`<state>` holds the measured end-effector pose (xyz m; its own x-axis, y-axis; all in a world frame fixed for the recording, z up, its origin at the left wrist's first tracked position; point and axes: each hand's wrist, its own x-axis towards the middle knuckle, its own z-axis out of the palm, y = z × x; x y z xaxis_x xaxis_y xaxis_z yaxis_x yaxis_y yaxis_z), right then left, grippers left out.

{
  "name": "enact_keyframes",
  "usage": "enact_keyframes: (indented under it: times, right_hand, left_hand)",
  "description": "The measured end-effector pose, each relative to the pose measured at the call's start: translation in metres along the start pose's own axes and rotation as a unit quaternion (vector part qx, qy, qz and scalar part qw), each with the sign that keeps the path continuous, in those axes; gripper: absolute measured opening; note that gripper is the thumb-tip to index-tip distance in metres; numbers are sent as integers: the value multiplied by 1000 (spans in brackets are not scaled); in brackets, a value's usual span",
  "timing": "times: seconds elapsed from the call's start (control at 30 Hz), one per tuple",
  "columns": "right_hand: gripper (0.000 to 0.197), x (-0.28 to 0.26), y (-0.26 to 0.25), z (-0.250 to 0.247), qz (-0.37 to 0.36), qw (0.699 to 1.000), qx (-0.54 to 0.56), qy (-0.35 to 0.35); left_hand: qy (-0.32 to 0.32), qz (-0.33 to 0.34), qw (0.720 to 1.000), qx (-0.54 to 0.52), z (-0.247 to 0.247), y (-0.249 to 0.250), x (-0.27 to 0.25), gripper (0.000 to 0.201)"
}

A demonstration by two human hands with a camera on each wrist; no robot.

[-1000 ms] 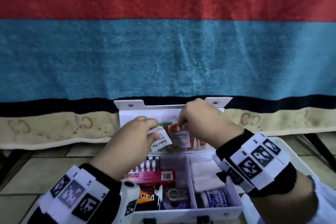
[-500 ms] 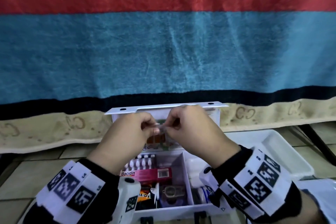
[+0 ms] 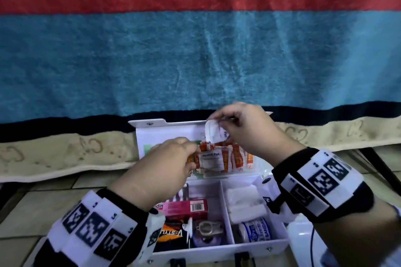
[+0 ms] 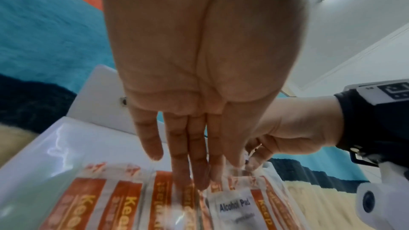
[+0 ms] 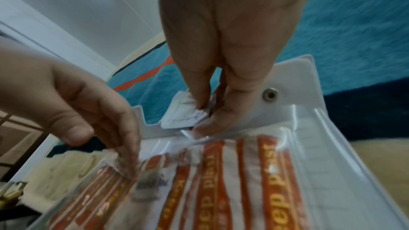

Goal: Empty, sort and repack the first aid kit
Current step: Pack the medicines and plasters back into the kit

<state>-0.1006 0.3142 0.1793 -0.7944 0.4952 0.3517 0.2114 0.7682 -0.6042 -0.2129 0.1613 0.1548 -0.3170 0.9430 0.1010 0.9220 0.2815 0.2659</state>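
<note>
The white first aid kit (image 3: 217, 249) stands open, its lid (image 3: 165, 134) upright. A clear pocket on the lid holds orange plasters (image 3: 238, 158) and an alcohol pad (image 3: 211, 159). My right hand (image 3: 220, 124) pinches a second white alcohol pad packet (image 3: 213, 134) near the lid's top edge; the right wrist view shows that packet (image 5: 183, 116) between thumb and fingers. My left hand (image 3: 194, 156) has its straight fingers (image 4: 197, 172) pushed into the pocket, on the plasters (image 4: 88, 205) beside the pocketed pad (image 4: 234, 205). I see nothing gripped in it.
The kit's compartments hold a pink Bacidin box (image 3: 184, 207), white gauze (image 3: 245, 199), a bandage roll (image 3: 257, 231) and a metal item (image 3: 209, 226). A white tray (image 3: 303, 234) sits right of the kit. A blue and red blanket (image 3: 195, 60) hangs behind, over tiled floor (image 3: 32, 208).
The alcohol pad passed from my left hand to my right, which now holds it up by the lid's top edge. My left hand dropped back to the pocket.
</note>
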Motion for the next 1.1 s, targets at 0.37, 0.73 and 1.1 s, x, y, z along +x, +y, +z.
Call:
enact_keyframes:
  times: [0.37, 0.73, 1.1]
  right_hand:
    - [18, 2, 1, -12, -6, 991, -92, -102]
    - [17, 12, 3, 0, -37, 941, -295, -164]
    - [34, 5, 11, -9, -35, 949, -275, -149]
  left_hand:
    - [-4, 9, 999, -50, -2, -3, 3, 37]
    - [-8, -1, 999, -43, -3, -1, 2, 37]
    - [241, -147, 958, 44, -36, -21, -4, 44]
